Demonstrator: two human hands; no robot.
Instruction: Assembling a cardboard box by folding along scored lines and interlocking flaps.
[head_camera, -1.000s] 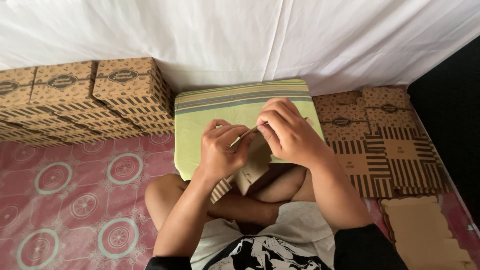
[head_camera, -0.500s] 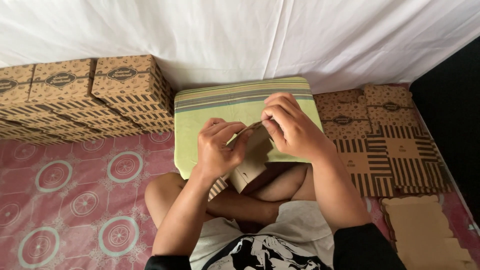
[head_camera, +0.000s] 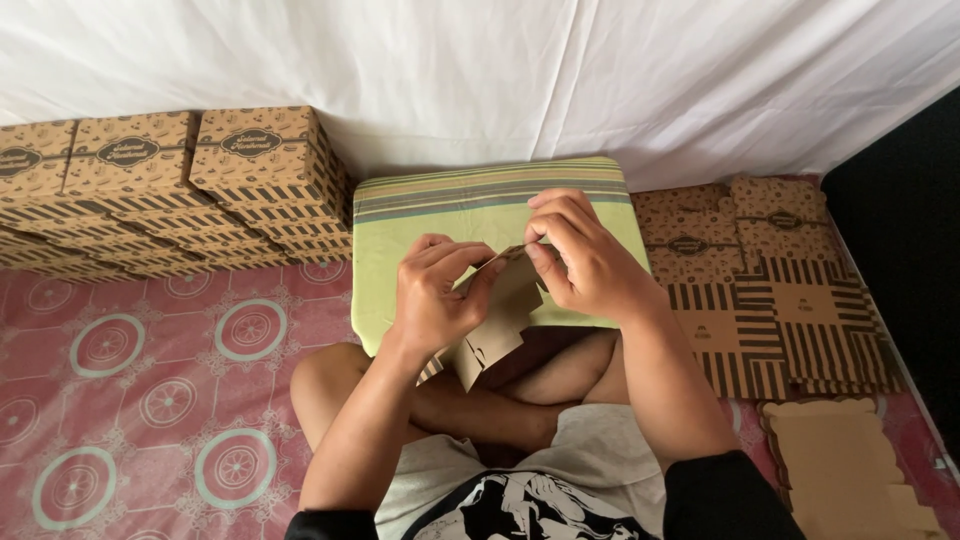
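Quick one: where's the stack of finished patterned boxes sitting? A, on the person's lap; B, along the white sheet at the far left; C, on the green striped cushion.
B: the assembled boxes stand at the far left against the white sheet, off the green cushion.

sleeves: black, short | shorts: grey | shirt: black, white print

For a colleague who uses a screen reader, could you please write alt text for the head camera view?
A seated person's left hand and right hand fold a brown cardboard box blank above a green striped cushion. Assembled brown patterned boxes are stacked at left; flat printed box blanks lie at right.
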